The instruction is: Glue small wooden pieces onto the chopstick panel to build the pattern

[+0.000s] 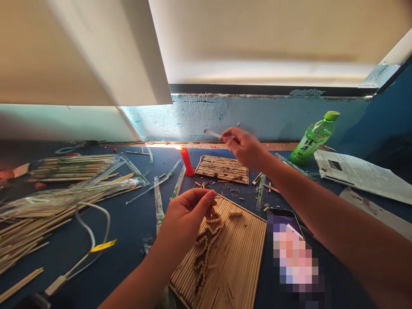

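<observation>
My left hand [189,214] is over the upper left part of a panel of wooden sticks [241,249], thumb and fingertips pinched together; whatever they hold is too small to name. Short stick pieces [206,244] form a winding raised outline on this panel. My right hand [243,143] is raised beyond it, above a smaller stick panel [222,168]. Between its fingers is a thin pale stick [212,134], blurred and pointing left. Left of the smaller panel stands a lit red candle [186,161].
Bundles of sticks in plastic [74,167] and a white cable [86,225] lie at the left. On the right are a green bottle [312,139], papers [363,174] and a phone [292,253]. Dark scraps [228,189] lie between the panels.
</observation>
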`<state>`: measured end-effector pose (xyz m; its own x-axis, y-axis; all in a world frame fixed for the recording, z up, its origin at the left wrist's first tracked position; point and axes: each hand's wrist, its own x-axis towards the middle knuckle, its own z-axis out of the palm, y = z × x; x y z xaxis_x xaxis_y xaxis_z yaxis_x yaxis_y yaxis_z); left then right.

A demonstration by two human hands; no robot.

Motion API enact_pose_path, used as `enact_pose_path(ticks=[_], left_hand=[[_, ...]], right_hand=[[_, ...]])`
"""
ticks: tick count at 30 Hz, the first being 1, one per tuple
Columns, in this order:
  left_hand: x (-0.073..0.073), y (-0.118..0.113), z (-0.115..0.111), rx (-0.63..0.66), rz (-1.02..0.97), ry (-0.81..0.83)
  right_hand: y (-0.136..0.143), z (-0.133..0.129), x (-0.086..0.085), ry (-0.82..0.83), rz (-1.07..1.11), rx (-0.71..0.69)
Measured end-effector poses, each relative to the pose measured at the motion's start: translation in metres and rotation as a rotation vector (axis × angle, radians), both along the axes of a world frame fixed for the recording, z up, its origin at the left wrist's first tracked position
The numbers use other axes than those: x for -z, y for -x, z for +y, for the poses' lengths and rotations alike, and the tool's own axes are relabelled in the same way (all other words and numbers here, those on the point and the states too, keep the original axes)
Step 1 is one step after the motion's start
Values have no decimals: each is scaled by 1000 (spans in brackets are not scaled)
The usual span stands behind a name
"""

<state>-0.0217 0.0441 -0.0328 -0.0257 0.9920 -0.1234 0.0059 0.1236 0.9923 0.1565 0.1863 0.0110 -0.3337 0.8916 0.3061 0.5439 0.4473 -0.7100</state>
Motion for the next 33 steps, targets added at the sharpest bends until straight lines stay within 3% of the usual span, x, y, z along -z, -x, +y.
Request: enact_pose_path(ticks=[5, 11, 33], left_hand=[[1, -1, -2, 36, -37, 19], [-1, -2, -4, 51, -66, 79], [2, -3, -4, 39, -70, 90]], right_hand=[[32, -5, 12, -116, -139, -103], [49, 1, 16, -154, -174, -145], [55, 7, 20, -151, -138, -143]])
